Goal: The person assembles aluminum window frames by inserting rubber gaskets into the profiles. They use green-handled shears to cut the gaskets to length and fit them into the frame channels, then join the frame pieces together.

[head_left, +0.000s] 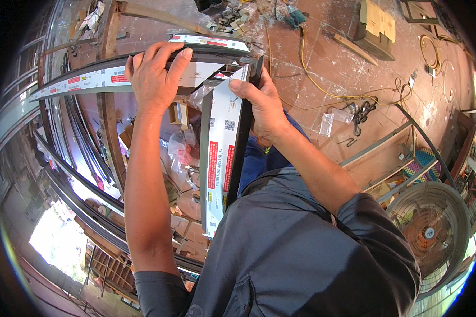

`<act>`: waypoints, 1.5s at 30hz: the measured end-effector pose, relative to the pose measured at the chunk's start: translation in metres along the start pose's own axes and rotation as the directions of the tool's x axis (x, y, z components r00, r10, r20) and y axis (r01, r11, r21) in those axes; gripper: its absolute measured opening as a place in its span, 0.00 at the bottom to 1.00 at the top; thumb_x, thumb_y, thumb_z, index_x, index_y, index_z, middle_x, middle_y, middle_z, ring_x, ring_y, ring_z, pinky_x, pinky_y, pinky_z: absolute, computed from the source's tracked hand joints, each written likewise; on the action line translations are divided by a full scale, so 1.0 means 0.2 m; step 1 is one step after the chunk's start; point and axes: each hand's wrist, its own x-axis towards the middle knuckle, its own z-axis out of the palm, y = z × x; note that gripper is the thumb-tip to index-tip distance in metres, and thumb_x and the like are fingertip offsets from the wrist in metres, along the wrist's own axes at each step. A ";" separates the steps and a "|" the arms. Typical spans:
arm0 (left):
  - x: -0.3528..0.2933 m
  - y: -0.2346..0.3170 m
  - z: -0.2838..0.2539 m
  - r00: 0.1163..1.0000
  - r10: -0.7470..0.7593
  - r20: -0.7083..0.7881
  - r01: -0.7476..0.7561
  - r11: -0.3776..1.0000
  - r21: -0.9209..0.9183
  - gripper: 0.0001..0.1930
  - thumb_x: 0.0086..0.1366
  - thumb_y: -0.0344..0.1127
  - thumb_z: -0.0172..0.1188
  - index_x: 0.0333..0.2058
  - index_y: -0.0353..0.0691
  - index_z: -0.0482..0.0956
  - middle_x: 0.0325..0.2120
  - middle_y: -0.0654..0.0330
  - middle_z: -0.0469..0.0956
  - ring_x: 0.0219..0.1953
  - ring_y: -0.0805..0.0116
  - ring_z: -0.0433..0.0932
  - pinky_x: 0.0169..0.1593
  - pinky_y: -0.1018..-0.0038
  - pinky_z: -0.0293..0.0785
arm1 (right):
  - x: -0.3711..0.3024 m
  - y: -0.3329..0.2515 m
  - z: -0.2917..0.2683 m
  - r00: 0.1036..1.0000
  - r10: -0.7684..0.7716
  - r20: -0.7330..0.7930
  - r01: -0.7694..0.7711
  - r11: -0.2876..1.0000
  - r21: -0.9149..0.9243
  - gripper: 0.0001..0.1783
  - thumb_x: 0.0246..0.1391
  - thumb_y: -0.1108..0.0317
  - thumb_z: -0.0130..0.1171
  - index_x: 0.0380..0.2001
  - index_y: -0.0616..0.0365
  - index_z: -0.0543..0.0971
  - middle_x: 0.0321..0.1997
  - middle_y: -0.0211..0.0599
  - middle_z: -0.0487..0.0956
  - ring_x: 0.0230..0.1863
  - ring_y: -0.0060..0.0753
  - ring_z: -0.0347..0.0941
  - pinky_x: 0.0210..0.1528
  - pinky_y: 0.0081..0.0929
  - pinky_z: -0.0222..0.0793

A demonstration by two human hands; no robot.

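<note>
Where the two dark metal profiles meet at upper centre of the head view, held corner to corner: left hand (pixel 154 71) clamped over the long horizontal profile (pixel 90 79), right hand (pixel 262 103) gripping the upright profile (pixel 222 153) near its top. Protective film on both; joint seemingly lined up but not visibly fastened, so likely mid-assembly. Beyond, reddish workshop floor (pixel 322 58), yellow cable (pixel 312 79), wood scraps, fan (pixel 431 232) at lower right.

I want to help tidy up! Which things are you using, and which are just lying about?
In use:
left hand gripping the horizontal frame bar
right hand gripping the upright frame bar

Lying about:
yellow cable
fan
wood offcut
plastic bags
green tool
</note>
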 end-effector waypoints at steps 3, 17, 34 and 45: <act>0.00 -0.01 0.01 1.000 0.006 -0.005 -0.006 1.000 0.007 0.25 0.73 0.68 0.52 0.53 0.62 0.87 0.54 0.72 0.82 0.58 0.61 0.72 0.71 0.55 0.50 | 0.00 0.00 0.01 1.000 -0.008 0.003 0.008 1.000 -0.013 0.33 0.53 0.70 0.73 0.58 0.58 0.68 0.44 0.33 0.78 0.44 0.27 0.78 0.49 0.31 0.78; 0.00 0.01 0.00 1.000 0.006 -0.008 -0.006 1.000 0.000 0.24 0.74 0.67 0.52 0.53 0.62 0.87 0.54 0.71 0.82 0.57 0.61 0.73 0.70 0.56 0.52 | 0.00 0.00 0.01 1.000 -0.004 0.010 0.004 1.000 -0.011 0.31 0.54 0.71 0.73 0.58 0.58 0.69 0.44 0.33 0.79 0.44 0.28 0.78 0.50 0.32 0.78; 0.00 0.02 0.02 0.999 -0.013 -0.041 0.011 0.999 -0.045 0.29 0.71 0.73 0.51 0.48 0.59 0.88 0.51 0.68 0.82 0.59 0.61 0.73 0.73 0.44 0.46 | 0.01 0.00 0.01 1.000 -0.020 0.008 0.020 0.999 -0.027 0.29 0.55 0.71 0.72 0.57 0.58 0.70 0.44 0.32 0.80 0.43 0.26 0.79 0.50 0.30 0.78; 0.00 0.03 0.01 0.998 0.003 -0.068 -0.007 0.999 -0.050 0.25 0.69 0.68 0.58 0.46 0.57 0.89 0.50 0.68 0.82 0.55 0.61 0.75 0.72 0.47 0.49 | 0.02 0.01 0.02 0.999 -0.011 0.032 0.012 1.000 -0.022 0.31 0.55 0.69 0.72 0.60 0.56 0.70 0.47 0.34 0.80 0.45 0.28 0.79 0.52 0.32 0.77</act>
